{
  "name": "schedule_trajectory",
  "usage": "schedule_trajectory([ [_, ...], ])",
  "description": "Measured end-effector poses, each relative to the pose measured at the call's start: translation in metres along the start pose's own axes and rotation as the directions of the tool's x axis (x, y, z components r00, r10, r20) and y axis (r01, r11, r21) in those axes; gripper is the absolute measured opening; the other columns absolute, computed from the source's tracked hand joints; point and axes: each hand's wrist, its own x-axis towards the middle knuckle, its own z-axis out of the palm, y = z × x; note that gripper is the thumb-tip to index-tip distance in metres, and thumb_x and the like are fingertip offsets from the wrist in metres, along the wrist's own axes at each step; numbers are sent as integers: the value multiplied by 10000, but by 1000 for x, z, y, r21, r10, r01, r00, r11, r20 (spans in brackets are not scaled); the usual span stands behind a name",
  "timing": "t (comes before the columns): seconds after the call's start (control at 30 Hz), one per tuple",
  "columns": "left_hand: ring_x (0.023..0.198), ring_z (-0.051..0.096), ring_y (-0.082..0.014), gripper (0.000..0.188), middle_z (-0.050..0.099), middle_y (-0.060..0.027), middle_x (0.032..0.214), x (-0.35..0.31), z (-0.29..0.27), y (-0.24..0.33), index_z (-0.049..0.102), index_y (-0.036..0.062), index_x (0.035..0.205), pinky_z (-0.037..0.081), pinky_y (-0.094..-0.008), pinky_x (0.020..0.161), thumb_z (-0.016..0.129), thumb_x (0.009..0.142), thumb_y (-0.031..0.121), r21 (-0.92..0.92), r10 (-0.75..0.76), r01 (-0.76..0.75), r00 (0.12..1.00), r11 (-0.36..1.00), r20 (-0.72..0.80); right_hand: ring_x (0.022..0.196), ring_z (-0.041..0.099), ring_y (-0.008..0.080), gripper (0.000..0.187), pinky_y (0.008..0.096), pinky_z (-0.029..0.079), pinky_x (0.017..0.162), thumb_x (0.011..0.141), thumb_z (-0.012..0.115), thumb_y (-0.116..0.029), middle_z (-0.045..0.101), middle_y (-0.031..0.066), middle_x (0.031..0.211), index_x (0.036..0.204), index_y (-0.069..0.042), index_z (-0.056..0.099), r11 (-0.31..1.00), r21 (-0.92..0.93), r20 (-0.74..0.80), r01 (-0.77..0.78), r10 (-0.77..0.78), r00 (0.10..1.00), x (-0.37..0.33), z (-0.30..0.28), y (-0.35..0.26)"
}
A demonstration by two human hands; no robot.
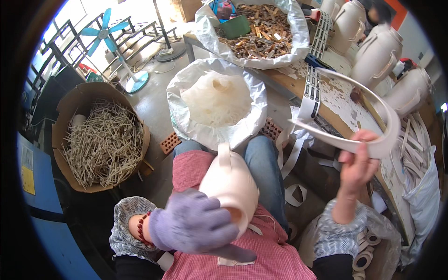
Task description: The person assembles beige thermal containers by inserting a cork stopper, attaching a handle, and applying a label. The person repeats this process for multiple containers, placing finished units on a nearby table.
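A cream plastic jug point(231, 179) lies tilted across my lap, its round opening facing me and a handle loop at its far end. My left hand point(198, 224), in a purple knit glove, rests over the jug beside the opening, fingers curled on its side and thumb stretched out towards me. Raised to the right, my bare right hand point(359, 161) grips a long, curved white plastic strip point(389, 135). The strip bends in a wide loop, with one pointed end reaching left. It is held apart from the jug.
Ahead stands a white sack point(175, 107) of pale translucent pieces. Beyond, another sack point(301, 28) holds brown metal-like clips on a worn bench point(336, 100). Several similar jugs point(378, 56) stand right. A carton point(63, 154) of thin sticks sits left, near a blue fan point(103, 34).
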Motion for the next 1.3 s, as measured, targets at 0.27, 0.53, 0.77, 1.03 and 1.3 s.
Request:
schedule_trajectory([
  [0.27, 648, 635, -220, 255, 676, -86, 815, 32, 21, -47, 665, 10, 999, 498, -302, 594, 715, 770, 109, 3, -191, 202, 930, 979, -315, 1098, 537, 255, 793, 375, 459, 896, 868, 683, -455, 493, 180, 1250, 1366, 45, 320, 871, 481, 96, -97, 58, 994, -33, 105, -20],
  [0.53, 565, 525, -40, 306, 604, -14, 762, 6, 47, -35, 605, -7, 1180, 407, -173, 509, 542, 950, 184, -834, -738, 538, 515, -119, 437, 481, 419, 61, 246, 199, 342, 453, 977, 499, -153, 469, 12, 640, 1152, 21, 493, 597, 460, 349, -657, 559, 752, -135, 83, 15],
  [0.77, 625, 513, -25, 125, 557, 39, 711, -41, 72, -29, 640, 24, 953, 374, -178, 518, 685, 874, 109, -754, -878, 637, 259, -159, 403, 443, 349, 39, 211, 203, 274, 413, 981, 484, -107, 433, -27, 619, 1157, 8, 498, 506, 432, 439, -747, 605, 664, -167, 100, 15],
  [1.03, 703, 506, -59, 183, 544, 26, 808, -106, 125, -26, 572, 43, 948, 414, -182, 629, 631, 832, 171, -946, -894, 106, 311, -305, 323, 987, 598, 159, 246, 290, 446, 926, 936, 508, -63, 652, 94, 1024, 1179, -25, 507, 487, 215, 664, -847, 563, 492, -161, 116, 15],
  [1.3, 732, 485, -38, 127, 540, 41, 835, -95, 132, -20, 615, 49, 923, 400, -195, 644, 669, 869, 151, -953, -874, 186, 386, -239, 295, 895, 615, 172, 249, 290, 475, 851, 936, 550, -152, 663, 108, 953, 1123, 11, 580, 445, 172, 641, -879, 627, 443, -155, 101, 26],
])
